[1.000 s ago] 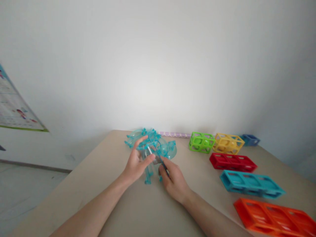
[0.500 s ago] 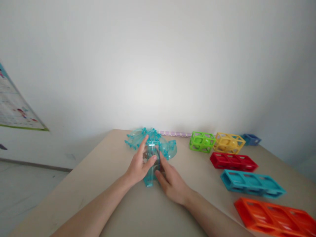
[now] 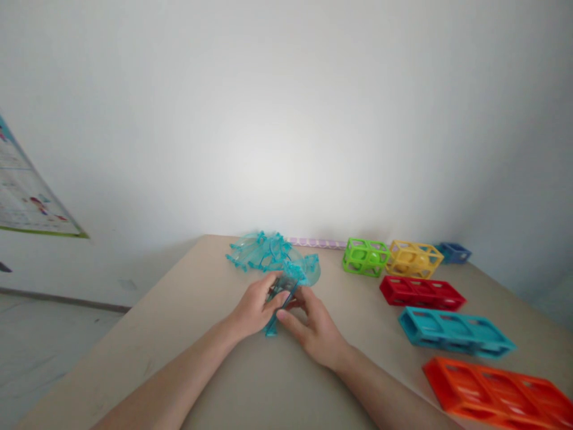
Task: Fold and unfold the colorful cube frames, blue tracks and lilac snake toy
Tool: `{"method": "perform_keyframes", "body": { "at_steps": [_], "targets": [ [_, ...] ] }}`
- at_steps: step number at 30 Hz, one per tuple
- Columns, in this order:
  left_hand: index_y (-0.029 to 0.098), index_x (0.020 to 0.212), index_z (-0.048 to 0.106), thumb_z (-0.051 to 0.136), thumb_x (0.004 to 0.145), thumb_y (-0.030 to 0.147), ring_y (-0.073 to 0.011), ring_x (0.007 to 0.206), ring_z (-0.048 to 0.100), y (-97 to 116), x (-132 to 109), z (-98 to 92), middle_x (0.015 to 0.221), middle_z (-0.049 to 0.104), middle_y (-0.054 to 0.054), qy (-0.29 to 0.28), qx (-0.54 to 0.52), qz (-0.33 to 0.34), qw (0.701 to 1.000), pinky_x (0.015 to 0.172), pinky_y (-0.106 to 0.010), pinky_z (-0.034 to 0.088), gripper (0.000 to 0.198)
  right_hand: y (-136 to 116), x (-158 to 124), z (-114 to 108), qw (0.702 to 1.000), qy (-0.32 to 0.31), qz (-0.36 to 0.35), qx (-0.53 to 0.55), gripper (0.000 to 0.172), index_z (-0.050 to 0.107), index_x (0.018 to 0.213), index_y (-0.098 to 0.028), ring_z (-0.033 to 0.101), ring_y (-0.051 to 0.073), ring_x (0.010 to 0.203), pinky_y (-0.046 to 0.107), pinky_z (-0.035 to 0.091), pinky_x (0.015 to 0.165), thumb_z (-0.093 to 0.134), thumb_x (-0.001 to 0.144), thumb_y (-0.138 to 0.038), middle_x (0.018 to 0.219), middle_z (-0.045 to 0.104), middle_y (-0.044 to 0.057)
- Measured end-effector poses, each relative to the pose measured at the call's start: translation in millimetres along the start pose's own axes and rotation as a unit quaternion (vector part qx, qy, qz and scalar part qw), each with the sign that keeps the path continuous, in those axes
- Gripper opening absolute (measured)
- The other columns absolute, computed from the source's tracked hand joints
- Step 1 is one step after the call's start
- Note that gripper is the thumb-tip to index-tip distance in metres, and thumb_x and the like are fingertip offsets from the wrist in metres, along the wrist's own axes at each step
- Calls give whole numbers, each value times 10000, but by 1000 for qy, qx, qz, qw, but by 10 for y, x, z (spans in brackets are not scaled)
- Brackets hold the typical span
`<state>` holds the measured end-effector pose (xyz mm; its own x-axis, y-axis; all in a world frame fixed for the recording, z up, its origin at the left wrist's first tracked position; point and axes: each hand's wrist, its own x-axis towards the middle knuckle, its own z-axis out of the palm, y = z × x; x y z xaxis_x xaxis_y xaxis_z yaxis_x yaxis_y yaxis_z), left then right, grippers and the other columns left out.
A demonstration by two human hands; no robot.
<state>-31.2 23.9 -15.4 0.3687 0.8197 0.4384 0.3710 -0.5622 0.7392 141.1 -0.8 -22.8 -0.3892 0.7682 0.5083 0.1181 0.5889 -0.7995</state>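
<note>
Between my two hands is a see-through teal plastic piece (image 3: 271, 326), tilted, its lower end low over the table. My left hand (image 3: 257, 303) grips it from the left, thumb on top. From the right, my right hand (image 3: 316, 328) pinches its edge with thumb and fingers. My fingers hide part of the piece. Just behind it lies a pile of similar clear teal pieces (image 3: 257, 251), and the held piece overlaps the pile's near right side in view.
On the right of the table (image 3: 215, 382) stand block frames: green (image 3: 366, 257), yellow (image 3: 414, 259), blue (image 3: 457, 253), red (image 3: 422, 293), teal (image 3: 455, 332) and orange (image 3: 496, 391). A patterned purple strip (image 3: 317, 243) runs along the wall.
The held teal piece has turned from nearly upright to tilted, its top leaning right. My left fingers have come down and curled round it; my right hand has shifted slightly.
</note>
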Motion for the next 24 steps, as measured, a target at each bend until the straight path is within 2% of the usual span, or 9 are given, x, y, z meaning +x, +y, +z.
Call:
{"method": "perform_keyframes", "body": {
  "at_steps": [3,7,13,17,24],
  "targets": [
    [154,1094,554,506,902,354,-175,821,619,34,3,-25,939,668,-62,1,22,8,1000,749,-281,481,282,-14,19,8,1000,27,-4,14,258,492,1098,-218,622,177,952,347,531,844,597,865,-254,1033,623,55],
    [158,1042,556,481,909,368,-172,763,621,64,-12,-50,844,667,-43,14,15,9,1000,712,-265,480,260,-18,41,3,997,51,22,48,318,457,1110,-219,640,168,912,294,566,732,615,837,-260,1055,621,61],
    [168,1037,590,424,935,385,-183,770,617,67,-26,-63,843,669,-45,8,2,24,1000,747,-284,482,292,6,45,-17,999,33,22,-2,380,438,1124,-212,603,141,815,241,554,629,626,794,-218,979,597,43],
    [167,1091,598,426,939,390,-176,768,614,85,-25,-66,867,670,-47,0,0,30,1000,733,-275,486,320,14,42,-27,999,29,13,-26,371,454,1123,-214,589,131,788,245,545,649,629,796,-215,956,600,31],
    [167,1149,612,500,907,419,-217,940,636,73,-10,-70,1056,690,-96,-5,-37,48,998,870,-332,487,367,-45,49,-38,1000,18,18,-17,325,498,1137,-212,612,143,861,265,542,720,602,829,-213,978,622,31]
  ]
}}
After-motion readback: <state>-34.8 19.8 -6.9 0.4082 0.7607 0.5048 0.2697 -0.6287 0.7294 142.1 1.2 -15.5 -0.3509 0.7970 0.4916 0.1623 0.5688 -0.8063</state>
